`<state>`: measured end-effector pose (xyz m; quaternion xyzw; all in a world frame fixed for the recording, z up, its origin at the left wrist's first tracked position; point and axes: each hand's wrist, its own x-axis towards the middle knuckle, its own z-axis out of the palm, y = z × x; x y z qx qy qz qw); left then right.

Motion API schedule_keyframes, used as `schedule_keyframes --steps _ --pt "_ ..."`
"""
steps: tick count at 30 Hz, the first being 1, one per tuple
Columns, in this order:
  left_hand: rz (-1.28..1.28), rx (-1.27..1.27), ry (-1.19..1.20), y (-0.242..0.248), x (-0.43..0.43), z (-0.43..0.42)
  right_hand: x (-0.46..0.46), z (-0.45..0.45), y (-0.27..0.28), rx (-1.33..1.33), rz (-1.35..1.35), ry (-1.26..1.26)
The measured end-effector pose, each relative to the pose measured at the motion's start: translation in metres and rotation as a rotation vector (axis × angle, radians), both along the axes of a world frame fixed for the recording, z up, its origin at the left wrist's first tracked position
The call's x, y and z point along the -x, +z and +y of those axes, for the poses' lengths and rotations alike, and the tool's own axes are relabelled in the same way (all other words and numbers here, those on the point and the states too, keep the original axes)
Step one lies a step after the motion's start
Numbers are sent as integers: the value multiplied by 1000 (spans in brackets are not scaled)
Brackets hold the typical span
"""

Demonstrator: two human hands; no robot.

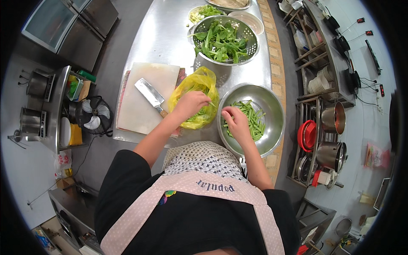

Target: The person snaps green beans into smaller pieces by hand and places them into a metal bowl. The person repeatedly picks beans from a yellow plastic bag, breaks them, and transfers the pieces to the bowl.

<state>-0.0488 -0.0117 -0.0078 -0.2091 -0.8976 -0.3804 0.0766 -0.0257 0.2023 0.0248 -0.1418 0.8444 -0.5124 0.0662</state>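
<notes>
My left hand [193, 103] is over a yellow plastic bag [206, 78] of green beans, with a short green bean piece [211, 104] pinched at its fingertips. Over the left part of a wide steel bowl [275, 127] is my right hand [235, 121], fingers curled; whether it holds anything cannot be told. Cut green bean pieces [253, 119] lie in that bowl. Left of the bag, a cleaver [149, 92] with a wooden handle rests on a white cutting board [137, 111], its handle end near my left forearm.
Beyond the bag stands a perforated steel colander [253, 57] of leafy greens. Behind it are a small bowl of chopped greens [207, 12], a pale empty-looking bowl [256, 23] and a steel basin [237, 6] on the steel table [159, 47]. A floor fan [94, 111] is left of the table.
</notes>
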Motion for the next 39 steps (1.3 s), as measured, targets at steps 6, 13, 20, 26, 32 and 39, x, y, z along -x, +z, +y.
schedule_keyframes --steps 6,13,20,26,32,39 --pt "202 50 99 28 -17 13 14 -28 11 -102 11 92" --pt "241 -24 139 44 -29 17 13 -34 4 -30 55 54" --pt "-269 -581 156 42 -33 11 13 -35 4 311 -128 104" --pt "-422 -1440 294 61 -19 -25 20 -25 -17 891 -591 66" --pt "-318 -1643 344 56 -16 -53 -3 -34 -24 624 -736 252" --pt "373 -69 656 64 -20 -37 2 -44 -24 288 -36 124"
